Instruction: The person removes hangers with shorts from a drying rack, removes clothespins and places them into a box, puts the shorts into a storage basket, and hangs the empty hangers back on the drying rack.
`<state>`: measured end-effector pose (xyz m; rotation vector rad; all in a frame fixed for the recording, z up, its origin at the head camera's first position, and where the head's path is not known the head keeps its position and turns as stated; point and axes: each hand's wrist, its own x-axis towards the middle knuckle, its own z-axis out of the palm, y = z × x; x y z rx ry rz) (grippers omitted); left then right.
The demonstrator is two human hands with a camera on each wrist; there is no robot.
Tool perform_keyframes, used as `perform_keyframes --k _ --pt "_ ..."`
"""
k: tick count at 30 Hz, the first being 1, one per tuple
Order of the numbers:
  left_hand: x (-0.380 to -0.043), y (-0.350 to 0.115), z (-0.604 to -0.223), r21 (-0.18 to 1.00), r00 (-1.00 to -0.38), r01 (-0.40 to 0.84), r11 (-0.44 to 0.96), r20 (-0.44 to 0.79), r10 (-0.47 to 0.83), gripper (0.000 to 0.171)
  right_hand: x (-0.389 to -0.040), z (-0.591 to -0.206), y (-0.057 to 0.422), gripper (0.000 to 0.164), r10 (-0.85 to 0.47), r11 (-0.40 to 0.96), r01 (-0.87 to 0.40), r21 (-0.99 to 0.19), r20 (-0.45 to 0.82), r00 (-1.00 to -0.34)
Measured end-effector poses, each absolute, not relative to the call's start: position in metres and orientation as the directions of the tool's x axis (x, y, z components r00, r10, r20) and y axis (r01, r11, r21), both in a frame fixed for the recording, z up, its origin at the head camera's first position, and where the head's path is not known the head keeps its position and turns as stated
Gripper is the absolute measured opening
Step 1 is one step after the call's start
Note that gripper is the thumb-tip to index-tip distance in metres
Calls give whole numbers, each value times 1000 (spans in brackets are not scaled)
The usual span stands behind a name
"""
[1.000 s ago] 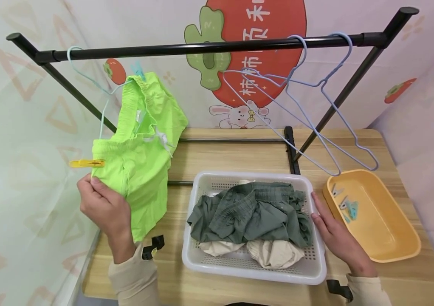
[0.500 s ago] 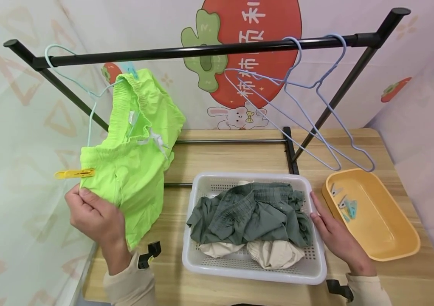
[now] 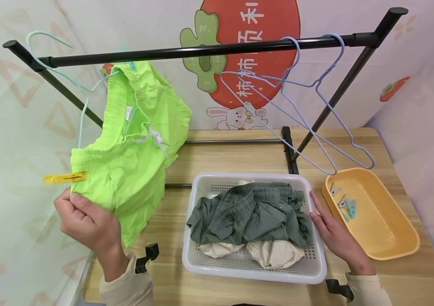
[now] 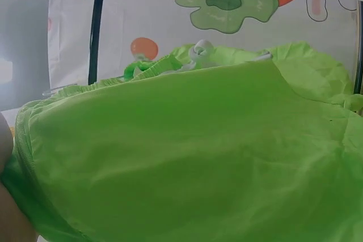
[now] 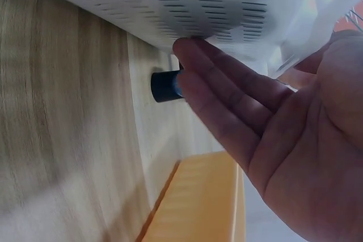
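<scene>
My left hand (image 3: 88, 219) pinches the edge of bright green shorts (image 3: 136, 170), just below a yellow clothespin (image 3: 66, 177) on the waistband. The shorts hang from a mint wire hanger (image 3: 81, 114) whose hook tip shows above the black rod near its left end. A blue clothespin (image 3: 131, 65) sits at the far side of the waistband. In the left wrist view the green fabric (image 4: 187, 151) hides most of the hand. My right hand (image 3: 335, 233) rests against the right side of a white basket (image 3: 255, 275), its fingers straight along the perforated wall in the right wrist view.
Dark green shorts (image 3: 255, 212) and cream cloth (image 3: 276, 253) lie in the basket. At right stands a yellow bin (image 3: 385, 229) with several clothespins (image 3: 350, 207). Two blue hangers (image 3: 318, 80) hang on the black rack's rod (image 3: 201, 52).
My left hand has moved left and slightly down, drawing the green shorts and yellow clothespin along. The mint hanger's hook has shifted left and tilted up. The right hand stays at the basket.
</scene>
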<state>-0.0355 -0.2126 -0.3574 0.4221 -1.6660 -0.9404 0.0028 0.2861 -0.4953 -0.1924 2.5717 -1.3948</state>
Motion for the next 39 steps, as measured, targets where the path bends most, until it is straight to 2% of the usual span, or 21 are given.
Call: perform_keyframes --k 6,15,23,27,31,35,39 --pt "-26 -211 -355 777 -295 346 526 622 -725 24 4 -497 286 64 -210 458 -28 -888 -78 -975" --pt "-18 -212 -356 752 -356 560 346 596 -720 25 5 -499 287 64 -219 386 -19 -922 -72 -973" --pt "-21 -222 -374 697 -471 701 151 611 -636 24 3 -499 287 64 -223 382 -14 -924 -78 -972" --pt "-24 -226 -383 687 -563 726 29 619 -548 25 3 -498 287 64 -224 387 -19 -922 -74 -972" --pt "-25 -225 -390 699 -634 714 -24 633 -443 25 2 -498 287 63 -220 394 -11 -919 -83 -972" --pt "-28 -223 -394 701 -673 709 -74 642 -368 26 2 -497 286 63 -206 415 11 -910 -106 -973" --pt "-31 -221 -396 685 -699 707 -179 636 -328 27 3 -497 285 63 -201 465 -19 -885 -85 -976"
